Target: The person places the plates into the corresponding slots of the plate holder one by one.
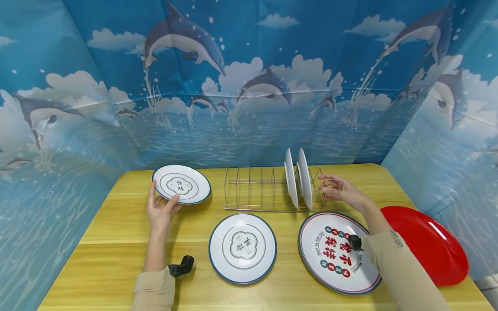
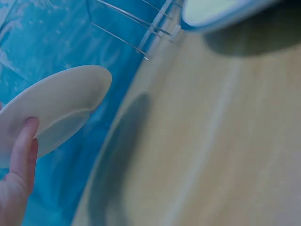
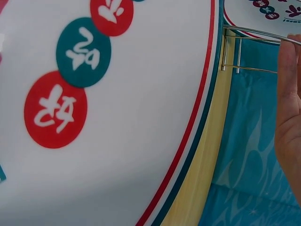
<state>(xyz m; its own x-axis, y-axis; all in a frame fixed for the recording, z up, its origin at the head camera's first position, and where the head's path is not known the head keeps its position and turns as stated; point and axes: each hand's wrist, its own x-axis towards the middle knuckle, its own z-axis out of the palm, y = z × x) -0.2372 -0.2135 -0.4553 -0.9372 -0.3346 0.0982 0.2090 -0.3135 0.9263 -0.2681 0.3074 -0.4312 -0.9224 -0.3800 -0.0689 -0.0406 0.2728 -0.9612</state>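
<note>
In the head view my left hand (image 1: 160,212) grips a small white plate with a blue rim (image 1: 194,181), thumb on its front edge and fingers beneath. The plate is lifted and tilted above the table's back left; its pale side shows in the left wrist view. My right hand (image 1: 342,191) holds the right end of a wire dish rack (image 1: 249,207), fingers at the end wire. Two white plates (image 1: 305,179) stand upright in the rack's right part. A second blue-rimmed plate (image 1: 243,272) lies flat in front of the rack.
A larger plate with red and green lettering (image 1: 315,259) lies under my right forearm, with another rim showing below its edge. Beyond it, a red oval tray (image 1: 424,246) sits at the right. A dolphin-print curtain (image 1: 249,129) hangs behind the yellow wood-grain table (image 1: 101,250).
</note>
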